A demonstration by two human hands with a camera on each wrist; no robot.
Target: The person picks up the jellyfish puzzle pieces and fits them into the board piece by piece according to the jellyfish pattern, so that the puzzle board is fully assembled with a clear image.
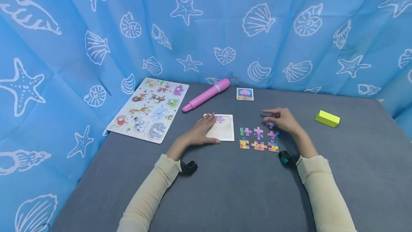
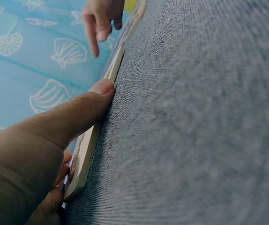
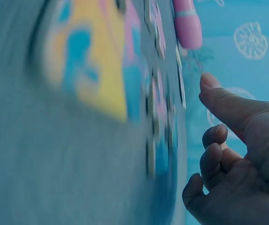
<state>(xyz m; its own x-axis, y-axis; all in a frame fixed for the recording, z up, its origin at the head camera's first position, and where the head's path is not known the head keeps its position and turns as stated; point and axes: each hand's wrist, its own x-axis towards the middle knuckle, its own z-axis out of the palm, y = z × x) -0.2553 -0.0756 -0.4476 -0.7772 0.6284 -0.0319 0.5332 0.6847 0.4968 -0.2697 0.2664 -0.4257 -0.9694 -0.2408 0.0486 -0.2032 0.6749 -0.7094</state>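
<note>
My left hand (image 1: pixel 203 130) grips a pale wooden puzzle tray (image 1: pixel 226 131) at its left side, fingers toward the far edge and thumb (image 2: pixel 101 89) against the near edge. Inside the tray, near its top, lies one pink puzzle piece (image 1: pixel 220 119). My right hand (image 1: pixel 282 119) hovers over the far right of several loose puzzle pieces (image 1: pixel 259 145), its thumb and forefinger apart. Nothing shows between them in the right wrist view. A pink and blue piece (image 1: pixel 270 125) lies partly hidden beneath this hand. Up close, a yellow and blue piece (image 3: pixel 97 56) looks blurred.
Behind the loose pieces lies a small picture card (image 1: pixel 245 94) with a pink jellyfish. A pink tube-shaped object (image 1: pixel 206 96) lies behind the tray. An animal puzzle board (image 1: pixel 149 110) is at left, a yellow block (image 1: pixel 327 118) at right. A blue curtain (image 1: pixel 206 28) closes off the back.
</note>
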